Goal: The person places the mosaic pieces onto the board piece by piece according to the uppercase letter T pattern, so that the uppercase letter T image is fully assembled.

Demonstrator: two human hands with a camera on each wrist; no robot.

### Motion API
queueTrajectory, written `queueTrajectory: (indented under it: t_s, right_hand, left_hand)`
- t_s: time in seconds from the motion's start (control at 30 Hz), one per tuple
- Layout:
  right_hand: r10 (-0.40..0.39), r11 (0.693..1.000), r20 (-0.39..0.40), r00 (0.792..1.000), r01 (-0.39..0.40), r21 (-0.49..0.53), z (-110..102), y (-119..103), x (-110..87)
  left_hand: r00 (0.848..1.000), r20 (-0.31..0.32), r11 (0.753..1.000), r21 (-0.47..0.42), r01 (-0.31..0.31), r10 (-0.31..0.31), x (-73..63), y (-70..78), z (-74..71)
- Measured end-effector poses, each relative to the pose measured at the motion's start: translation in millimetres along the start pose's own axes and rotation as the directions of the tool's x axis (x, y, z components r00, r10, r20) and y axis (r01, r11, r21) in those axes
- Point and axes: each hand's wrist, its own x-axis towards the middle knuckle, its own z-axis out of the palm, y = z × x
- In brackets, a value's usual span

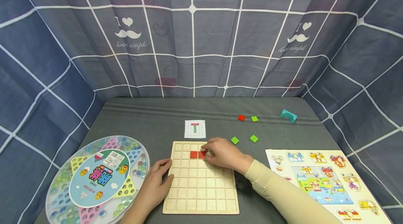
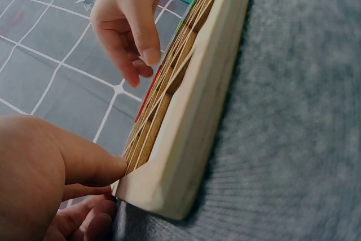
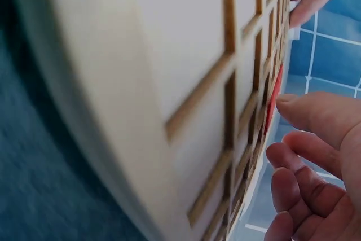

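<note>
A wooden grid board (image 1: 201, 203) lies in front of me, with two red square tiles (image 1: 194, 154) side by side in an upper row. My left hand (image 1: 156, 182) holds the board's left edge; in the left wrist view its thumb (image 2: 96, 162) lies against the rim. Over the upper part of the board hovers my right hand (image 1: 224, 154), partly covering the second tile. In the right wrist view the thumb (image 3: 310, 111) is near the red and stands apart from loosely bent fingers, with nothing seen between them.
Behind the board is a pattern card (image 1: 189, 131) with a red and green T. Three green tiles (image 1: 254, 138) and one red tile (image 1: 241, 117) lie to the right, near a teal arch block (image 1: 288, 116). A round marble game box (image 1: 94, 178) and a picture puzzle board (image 1: 321, 185) flank the grid.
</note>
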Motion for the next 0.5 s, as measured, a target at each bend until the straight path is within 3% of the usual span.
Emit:
queueTrajectory:
  t_s: [0.2, 0.5]
  right_hand:
    - [0.056, 0.997, -0.015, 0.998, -0.055, 0.062, -13.7, 9.3, -1.7]
    - [0.164, 0.985, -0.026, 0.986, -0.162, 0.057, -35.1, 32.5, -8.2]
  left_hand:
    - [1.000, -0.002, 1.000, 0.001, -0.005, 0.005, 0.3, 0.1, 0.1]
    - [1.000, 0.000, 1.000, 0.012, -0.003, 0.003, 0.4, 0.5, -0.2]
